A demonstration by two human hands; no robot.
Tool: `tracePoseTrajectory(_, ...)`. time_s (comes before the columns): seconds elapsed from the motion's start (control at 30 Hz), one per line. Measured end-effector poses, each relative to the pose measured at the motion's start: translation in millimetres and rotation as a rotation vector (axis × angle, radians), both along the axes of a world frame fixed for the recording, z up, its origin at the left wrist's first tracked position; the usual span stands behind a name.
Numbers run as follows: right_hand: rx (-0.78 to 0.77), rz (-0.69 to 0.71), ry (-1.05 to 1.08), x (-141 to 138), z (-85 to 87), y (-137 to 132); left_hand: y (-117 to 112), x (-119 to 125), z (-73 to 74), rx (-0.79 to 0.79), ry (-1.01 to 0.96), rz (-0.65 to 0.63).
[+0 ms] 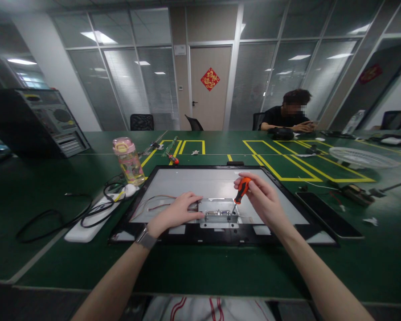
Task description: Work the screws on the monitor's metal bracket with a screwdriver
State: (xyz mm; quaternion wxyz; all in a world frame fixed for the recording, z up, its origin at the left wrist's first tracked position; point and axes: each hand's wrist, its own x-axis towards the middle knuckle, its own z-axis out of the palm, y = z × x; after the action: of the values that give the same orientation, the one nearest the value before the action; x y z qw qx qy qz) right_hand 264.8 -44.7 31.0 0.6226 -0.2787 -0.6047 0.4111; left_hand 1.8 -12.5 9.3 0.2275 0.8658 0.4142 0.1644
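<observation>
A flat display panel [190, 180] with a black frame lies back side up before me. At its near middle sits a silver metal bracket [217, 206] with a hinge-like part. My right hand [262, 198] is closed round the orange and black handle of a screwdriver [243, 189]. The screwdriver tilts, and its tip meets the right part of the bracket; the screw under it is too small to make out. At the bracket's left edge rests my left hand [178, 211], thumb and forefinger apart. Thin wires [157, 203] run left from beneath that hand.
Left of the panel are a power strip [87, 223] with black cables, a pink-lidded bottle [128, 160] and a computer case [50, 120]. A phone [327, 214] and a dark device [357, 194] lie right. Behind sits a small screwdriver [173, 158]. A person [290, 116] sits across the table.
</observation>
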Motion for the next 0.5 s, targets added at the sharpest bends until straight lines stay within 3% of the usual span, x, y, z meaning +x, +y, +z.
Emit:
tracePoseTrajectory(0.13, 0.014, 0.014, -0.015, -1.0, 0.5, 0.4, -0.3, 0.2, 1.0, -0.021, 0.015, 0.012)
tracePoseTrajectory(0.4, 0.071, -0.219, -0.125, 0.9, -2.3, 0.8, 1.2, -2.1, -3.6, -0.01, -0.01, -0.001)
tracePoseTrajectory(0.5, 0.08, -0.221, -0.137, 1.5, -2.7, 1.0, 0.0, -1.9, -2.0, -0.021, -0.011, -0.002)
